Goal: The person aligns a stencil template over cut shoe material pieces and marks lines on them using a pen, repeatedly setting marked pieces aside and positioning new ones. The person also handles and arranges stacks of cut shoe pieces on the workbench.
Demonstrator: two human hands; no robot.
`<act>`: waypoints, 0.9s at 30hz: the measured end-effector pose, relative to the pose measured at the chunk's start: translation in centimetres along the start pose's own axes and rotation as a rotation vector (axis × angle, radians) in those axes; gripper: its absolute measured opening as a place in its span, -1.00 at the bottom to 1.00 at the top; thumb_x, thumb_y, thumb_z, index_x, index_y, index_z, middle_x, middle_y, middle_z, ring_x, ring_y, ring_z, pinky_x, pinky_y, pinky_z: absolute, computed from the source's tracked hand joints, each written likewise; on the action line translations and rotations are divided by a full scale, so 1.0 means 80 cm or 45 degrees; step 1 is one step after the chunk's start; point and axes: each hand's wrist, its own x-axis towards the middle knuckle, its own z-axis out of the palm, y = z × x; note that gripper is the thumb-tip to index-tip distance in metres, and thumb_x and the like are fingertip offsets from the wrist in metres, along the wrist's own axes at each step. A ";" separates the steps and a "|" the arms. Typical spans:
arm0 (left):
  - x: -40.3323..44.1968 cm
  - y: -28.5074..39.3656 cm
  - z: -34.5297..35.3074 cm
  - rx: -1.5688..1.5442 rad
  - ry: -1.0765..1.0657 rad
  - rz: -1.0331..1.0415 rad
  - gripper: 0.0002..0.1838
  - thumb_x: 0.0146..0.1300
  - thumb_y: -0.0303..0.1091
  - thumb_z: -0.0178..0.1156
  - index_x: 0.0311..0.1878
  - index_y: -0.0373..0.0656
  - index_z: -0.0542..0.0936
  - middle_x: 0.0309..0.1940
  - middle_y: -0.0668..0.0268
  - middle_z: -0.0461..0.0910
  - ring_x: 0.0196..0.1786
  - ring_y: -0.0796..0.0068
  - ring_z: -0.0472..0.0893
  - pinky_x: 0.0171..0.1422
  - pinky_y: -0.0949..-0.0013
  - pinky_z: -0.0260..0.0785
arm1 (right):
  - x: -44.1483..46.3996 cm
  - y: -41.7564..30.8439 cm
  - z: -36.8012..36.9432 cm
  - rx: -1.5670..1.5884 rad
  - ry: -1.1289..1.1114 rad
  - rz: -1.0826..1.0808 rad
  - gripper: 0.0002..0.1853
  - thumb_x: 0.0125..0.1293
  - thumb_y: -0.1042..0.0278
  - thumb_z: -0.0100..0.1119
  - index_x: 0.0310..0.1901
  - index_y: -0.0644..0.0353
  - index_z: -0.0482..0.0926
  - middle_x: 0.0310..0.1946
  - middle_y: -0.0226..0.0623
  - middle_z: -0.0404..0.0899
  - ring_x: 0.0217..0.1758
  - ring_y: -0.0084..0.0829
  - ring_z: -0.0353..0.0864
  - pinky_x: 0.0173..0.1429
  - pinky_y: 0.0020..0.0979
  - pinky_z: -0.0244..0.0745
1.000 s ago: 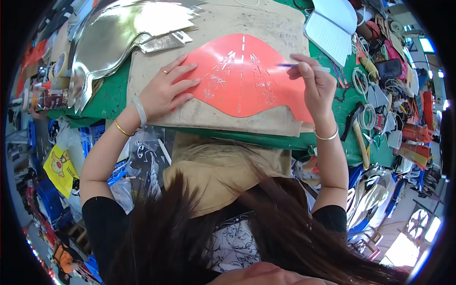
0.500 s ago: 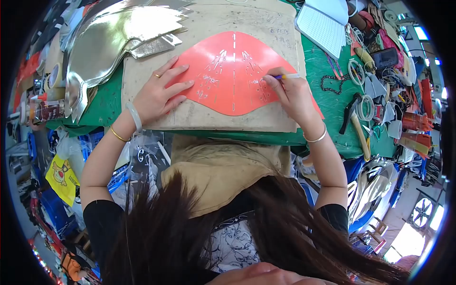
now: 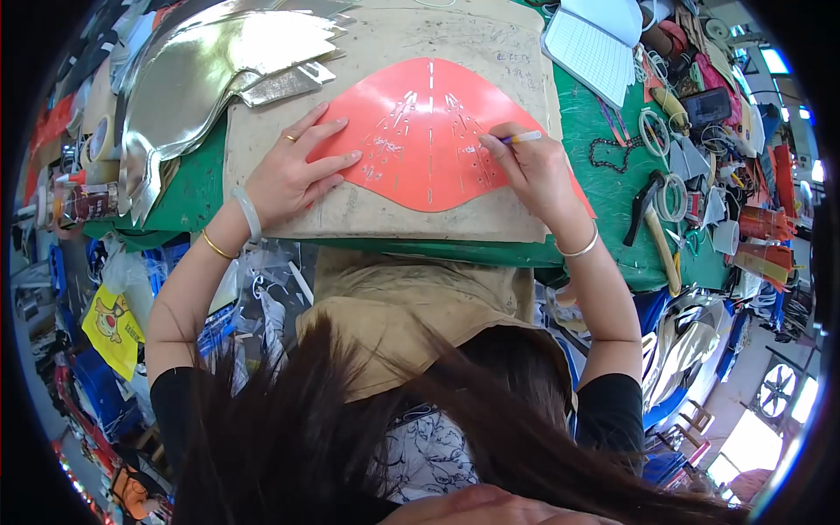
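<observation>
A coral-red template sheet [image 3: 385,96] with slots and small holes lies on a tan board [image 3: 367,214]. My left hand [image 3: 297,166] rests spread on the sheet's left side, its fingertips pressing the edge. In my right hand [image 3: 534,166] is a pen [image 3: 523,137], pinched between thumb and fingers. The pen points left over the right half of the sheet, close to the holes. Whether its tip touches the surface is hidden by my fingers.
Shiny gold sheets [image 3: 201,79] are piled at the upper left. An open notebook [image 3: 595,44] lies at the upper right. On the green tabletop [image 3: 604,210] at right are a hammer [image 3: 661,241], a black chain [image 3: 617,156], a phone [image 3: 707,107] and cord coils [image 3: 672,199].
My right hand and the pen have shifted slightly left over the red sheet. My left hand stays almost in place, with its fingertips moved slightly right.
</observation>
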 end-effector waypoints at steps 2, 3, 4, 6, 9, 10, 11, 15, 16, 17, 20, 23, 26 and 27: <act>0.000 0.001 0.000 -0.002 0.003 -0.004 -0.64 0.15 -0.39 0.26 0.07 0.04 0.62 0.30 0.17 0.34 0.43 0.00 0.19 0.41 0.07 0.16 | 0.002 -0.004 -0.004 0.012 -0.029 0.085 -0.83 0.29 0.31 0.20 -0.37 0.22 0.54 -0.65 -0.24 0.48 -0.60 -0.30 0.51 -0.47 -0.34 0.41; 0.001 0.001 -0.001 -0.003 0.006 -0.007 -0.64 0.16 -0.39 0.26 0.06 0.04 0.62 0.29 0.17 0.34 0.43 0.00 0.20 0.41 0.07 0.16 | 0.002 -0.006 -0.005 0.018 -0.043 0.128 -0.83 0.29 0.31 0.20 -0.37 0.22 0.54 -0.65 -0.24 0.48 -0.60 -0.30 0.51 -0.47 -0.34 0.41; 0.001 0.001 -0.001 0.018 0.013 0.000 -0.65 0.16 -0.37 0.26 0.06 0.06 0.62 0.28 0.18 0.36 0.42 0.00 0.21 0.39 0.09 0.19 | 0.001 -0.006 -0.003 0.048 -0.039 0.134 -0.83 0.29 0.31 0.20 -0.37 0.22 0.54 -0.65 -0.23 0.48 -0.59 -0.30 0.51 -0.46 -0.34 0.41; 0.001 0.001 0.000 0.059 0.025 0.008 -0.65 0.16 -0.33 0.27 0.05 0.10 0.63 0.25 0.19 0.39 0.40 0.02 0.24 0.36 0.12 0.24 | -0.002 -0.006 0.004 0.112 -0.038 0.148 -0.83 0.30 0.32 0.19 -0.38 0.23 0.54 -0.64 -0.22 0.49 -0.57 -0.29 0.52 -0.45 -0.33 0.41; 0.001 0.002 -0.001 0.063 0.038 0.013 -0.65 0.16 -0.32 0.27 0.05 0.10 0.62 0.25 0.19 0.39 0.40 0.02 0.24 0.35 0.12 0.24 | 0.000 -0.006 0.012 0.132 -0.024 -0.039 -0.83 0.29 0.33 0.20 -0.37 0.24 0.53 -0.61 -0.21 0.50 -0.54 -0.29 0.54 -0.43 -0.32 0.43; 0.001 0.002 -0.001 0.045 0.025 0.006 -0.65 0.16 -0.34 0.27 0.05 0.07 0.62 0.26 0.18 0.37 0.41 0.01 0.22 0.37 0.10 0.21 | 0.000 -0.006 0.012 0.131 -0.040 -0.010 -0.83 0.29 0.33 0.20 -0.37 0.24 0.53 -0.60 -0.21 0.51 -0.53 -0.29 0.54 -0.42 -0.32 0.43; 0.000 0.001 -0.001 0.027 0.013 0.000 -0.65 0.16 -0.36 0.27 0.05 0.05 0.62 0.27 0.17 0.36 0.42 0.00 0.21 0.39 0.09 0.19 | 0.001 -0.006 0.011 0.130 -0.056 0.019 -0.83 0.29 0.33 0.20 -0.37 0.24 0.54 -0.59 -0.20 0.52 -0.53 -0.28 0.55 -0.41 -0.32 0.44; 0.000 0.001 0.000 0.001 0.002 -0.002 -0.65 0.16 -0.38 0.26 0.06 0.04 0.62 0.29 0.16 0.34 0.44 -0.01 0.18 0.41 0.07 0.17 | 0.001 -0.002 0.012 0.165 -0.066 -0.007 -0.84 0.28 0.34 0.20 -0.34 0.25 0.54 -0.57 -0.20 0.53 -0.52 -0.27 0.55 -0.40 -0.32 0.45; 0.000 0.001 0.000 0.007 0.002 -0.002 -0.64 0.16 -0.38 0.26 0.06 0.04 0.62 0.29 0.16 0.34 0.44 -0.01 0.18 0.41 0.07 0.17 | 0.001 -0.003 0.012 0.160 -0.060 -0.012 -0.84 0.29 0.34 0.20 -0.34 0.25 0.54 -0.57 -0.20 0.53 -0.51 -0.27 0.55 -0.40 -0.32 0.45; 0.000 0.002 -0.001 0.012 0.002 -0.001 -0.64 0.16 -0.38 0.26 0.06 0.04 0.62 0.29 0.16 0.34 0.44 -0.01 0.18 0.41 0.07 0.17 | 0.001 -0.005 0.012 0.154 -0.053 -0.016 -0.84 0.29 0.34 0.20 -0.34 0.26 0.54 -0.57 -0.20 0.53 -0.51 -0.26 0.55 -0.40 -0.32 0.45; 0.000 0.001 0.001 0.015 0.013 0.004 -0.64 0.16 -0.38 0.26 0.06 0.05 0.62 0.29 0.16 0.34 0.43 -0.01 0.19 0.41 0.07 0.17 | 0.005 -0.006 0.006 0.135 -0.102 0.037 -0.85 0.28 0.35 0.20 -0.33 0.27 0.54 -0.56 -0.20 0.53 -0.49 -0.25 0.56 -0.38 -0.32 0.46; -0.002 -0.001 0.003 0.014 0.012 0.016 -0.64 0.16 -0.37 0.25 0.07 0.05 0.61 0.29 0.16 0.34 0.43 -0.01 0.19 0.41 0.06 0.16 | 0.011 -0.016 0.012 0.236 -0.092 0.137 -0.85 0.28 0.36 0.21 -0.33 0.27 0.54 -0.52 -0.19 0.55 -0.47 -0.24 0.58 -0.37 -0.32 0.47; -0.002 -0.003 0.003 0.026 0.012 0.026 -0.64 0.17 -0.34 0.25 0.08 0.06 0.61 0.30 0.17 0.33 0.43 -0.02 0.19 0.40 0.06 0.16 | 0.029 -0.037 0.038 0.421 -0.086 0.027 -0.85 0.27 0.36 0.21 -0.31 0.27 0.53 -0.49 -0.18 0.56 -0.43 -0.23 0.59 -0.35 -0.33 0.48; -0.002 -0.003 0.003 0.029 0.014 0.034 -0.63 0.17 -0.34 0.25 0.08 0.07 0.60 0.30 0.17 0.32 0.43 -0.02 0.19 0.40 0.06 0.16 | 0.035 -0.045 0.046 0.481 -0.089 -0.043 -0.85 0.27 0.36 0.21 -0.30 0.27 0.53 -0.48 -0.18 0.57 -0.42 -0.22 0.60 -0.35 -0.33 0.48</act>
